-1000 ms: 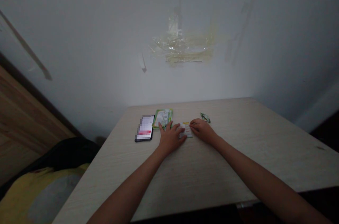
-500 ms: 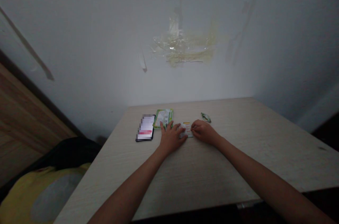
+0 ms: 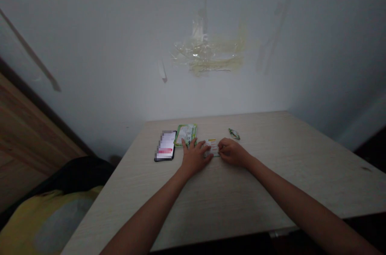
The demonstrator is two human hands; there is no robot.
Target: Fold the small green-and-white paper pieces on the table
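A small white printed card or packet (image 3: pixel 213 147) lies flat on the table between my hands. My left hand (image 3: pixel 194 158) has its fingers spread, pressing on the card's left side, while other fingertips reach the lower edge of a green-and-white packet (image 3: pixel 186 134). At the card's right edge, my right hand (image 3: pixel 232 152) has its fingers pinched together. What the pinch holds, if anything, is too small to make out. A crumpled green wrapper piece (image 3: pixel 234 133) rests just beyond my right hand.
A phone (image 3: pixel 165 146) with a lit, blurred screen lies left of the green packet. The pale wooden table (image 3: pixel 271 182) meets a wall (image 3: pixel 114 46) with peeling tape (image 3: pixel 211 54). A yellow-and-grey cloth item (image 3: pixel 51 219) sits at lower left beside wooden boards (image 3: pixel 24 138).
My right hand has shifted slightly down along the card's right edge, its fingers still pinched. My left hand stays in place.
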